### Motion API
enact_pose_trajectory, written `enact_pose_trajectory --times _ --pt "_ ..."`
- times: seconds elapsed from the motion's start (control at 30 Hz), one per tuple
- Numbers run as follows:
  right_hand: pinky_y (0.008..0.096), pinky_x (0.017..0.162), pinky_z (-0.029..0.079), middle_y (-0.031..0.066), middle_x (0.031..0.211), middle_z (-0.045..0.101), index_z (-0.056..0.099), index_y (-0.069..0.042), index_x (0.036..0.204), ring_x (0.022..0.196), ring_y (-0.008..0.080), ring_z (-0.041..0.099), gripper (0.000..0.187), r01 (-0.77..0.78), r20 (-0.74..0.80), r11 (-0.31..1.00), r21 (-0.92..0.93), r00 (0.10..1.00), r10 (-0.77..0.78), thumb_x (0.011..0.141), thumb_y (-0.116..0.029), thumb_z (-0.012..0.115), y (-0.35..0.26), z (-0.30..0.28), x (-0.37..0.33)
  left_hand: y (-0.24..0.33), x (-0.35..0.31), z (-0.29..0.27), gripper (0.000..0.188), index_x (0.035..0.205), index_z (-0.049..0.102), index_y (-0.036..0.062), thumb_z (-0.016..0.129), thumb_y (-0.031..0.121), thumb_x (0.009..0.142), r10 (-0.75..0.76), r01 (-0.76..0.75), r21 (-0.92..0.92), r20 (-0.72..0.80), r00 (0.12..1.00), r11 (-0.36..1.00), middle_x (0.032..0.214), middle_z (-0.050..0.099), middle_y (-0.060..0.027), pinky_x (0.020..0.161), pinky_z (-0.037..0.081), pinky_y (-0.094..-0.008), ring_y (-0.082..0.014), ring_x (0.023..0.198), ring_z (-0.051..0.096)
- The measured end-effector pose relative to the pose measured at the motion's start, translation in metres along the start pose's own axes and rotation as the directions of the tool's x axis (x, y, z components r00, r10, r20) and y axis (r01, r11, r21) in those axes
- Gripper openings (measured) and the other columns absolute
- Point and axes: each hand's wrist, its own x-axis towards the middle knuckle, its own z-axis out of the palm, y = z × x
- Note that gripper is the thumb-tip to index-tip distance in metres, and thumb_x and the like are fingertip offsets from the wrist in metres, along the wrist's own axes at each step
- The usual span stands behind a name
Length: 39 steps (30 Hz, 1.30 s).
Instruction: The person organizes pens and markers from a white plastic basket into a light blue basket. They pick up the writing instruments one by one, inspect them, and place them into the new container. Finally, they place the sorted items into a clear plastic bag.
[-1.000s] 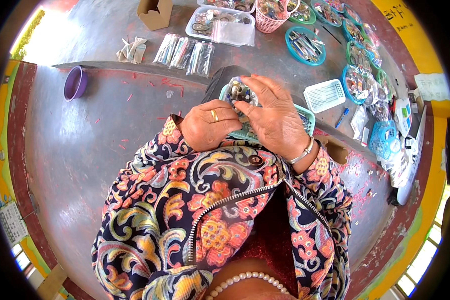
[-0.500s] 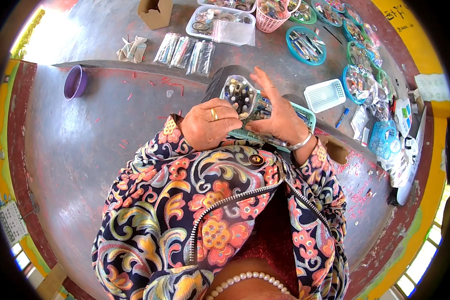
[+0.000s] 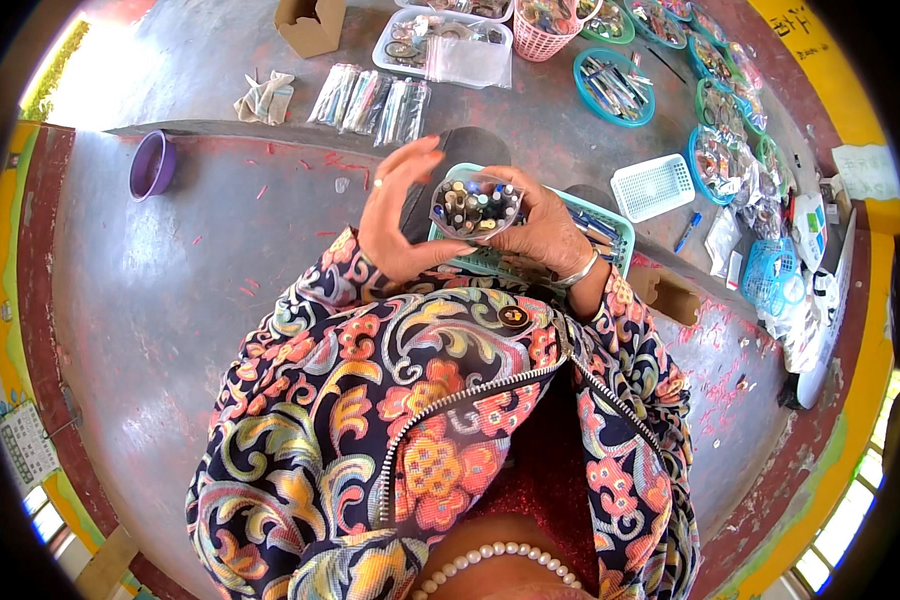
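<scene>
Over my lap, my right hand [image 3: 546,230] is wrapped round a clear plastic bag [image 3: 477,208] packed with several upright pens, their ends showing at its mouth. My left hand [image 3: 398,212] is open at the bag's left side, fingers stretched away and thumb close to its lower edge; whether the thumb touches it I cannot tell. Behind and below the bag lies a pale green basket [image 3: 622,240] holding more pens [image 3: 592,228]. My forearms and the bag cover part of that basket.
Filled pen bags [image 3: 368,103] lie ahead, beside a white tray [image 3: 440,62] of small items. A round blue basket [image 3: 615,88] holds pens. At right are a white basket [image 3: 653,190], a blue pen [image 3: 687,231] and several filled baskets. A purple basin [image 3: 152,166] stands left.
The bag of pens has passed from my left hand to my right. My left hand has opened and its fingers have swung up and left, while my right has closed on the bag.
</scene>
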Motion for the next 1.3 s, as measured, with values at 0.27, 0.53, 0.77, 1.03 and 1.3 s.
enact_pose_trajectory --times 0.27,0.53,0.77,1.03,1.3 --pt "0.0293 0.093 0.043 0.0070 0.113 0.061 0.054 -0.004 0.123 0.106 0.0159 0.057 0.069 0.065 -0.044 0.995 -0.075 0.997 -0.068 0.062 -0.014 0.085 0.005 0.001 -0.002 -0.027 -0.010 0.030 0.110 0.147 0.016 0.0081 0.085 0.004 0.061 -0.346 0.448 -0.342 0.319 0.882 0.826 0.130 0.051 -0.0103 0.098 0.042 -0.0316 -0.0175 0.117 0.051" --pt "0.0300 0.095 0.042 0.0078 0.114 0.061 0.057 -0.004 0.122 0.108 0.0171 0.056 0.064 0.198 -0.030 0.971 -0.134 0.979 -0.204 0.065 -0.011 0.083 -0.001 -0.002 -0.007 -0.014 -0.002 0.027 0.073 0.131 0.046 0.0059 0.080 0.010 0.067 -0.419 0.472 -0.215 0.252 0.872 0.855 0.108 0.066 -0.0085 0.090 0.049 -0.0301 -0.0134 0.101 0.062" --pt "0.0277 0.092 0.043 0.0056 0.109 0.063 0.063 -0.003 0.114 0.103 0.0147 0.058 0.048 0.167 -0.105 0.985 -0.039 0.980 -0.170 0.069 -0.005 0.080 0.011 0.000 -0.008 -0.027 -0.006 0.024 0.068 0.126 0.049 0.0022 0.082 0.017 0.067 -0.398 0.465 -0.205 0.298 0.868 0.861 0.104 0.066 -0.0096 0.088 0.049 -0.0301 -0.0140 0.098 0.062" --pt "0.0278 0.090 0.045 0.0065 0.110 0.064 0.064 -0.003 0.113 0.102 0.0148 0.059 0.043 0.273 -0.117 0.957 -0.095 0.952 -0.283 0.072 -0.002 0.077 0.007 -0.001 -0.014 -0.022 -0.006 0.022 0.067 0.123 0.050 0.0009 0.081 0.016 0.066 -0.405 0.470 -0.187 0.301 0.863 0.862 0.101 0.067 -0.0102 0.086 0.050 -0.0310 -0.0144 0.094 0.064" --pt "0.0275 0.091 0.045 0.0070 0.112 0.062 0.057 -0.001 0.122 0.104 0.0138 0.057 0.049 0.118 -0.123 0.992 -0.046 0.985 -0.123 0.075 -0.001 0.074 0.023 -0.007 -0.013 -0.032 -0.004 0.035 0.067 0.124 0.050 0.0031 0.082 0.014 0.067 -0.348 0.419 -0.319 0.255 0.902 0.850 0.103 0.067 -0.0089 0.088 0.049 -0.0312 -0.0141 0.095 0.063"
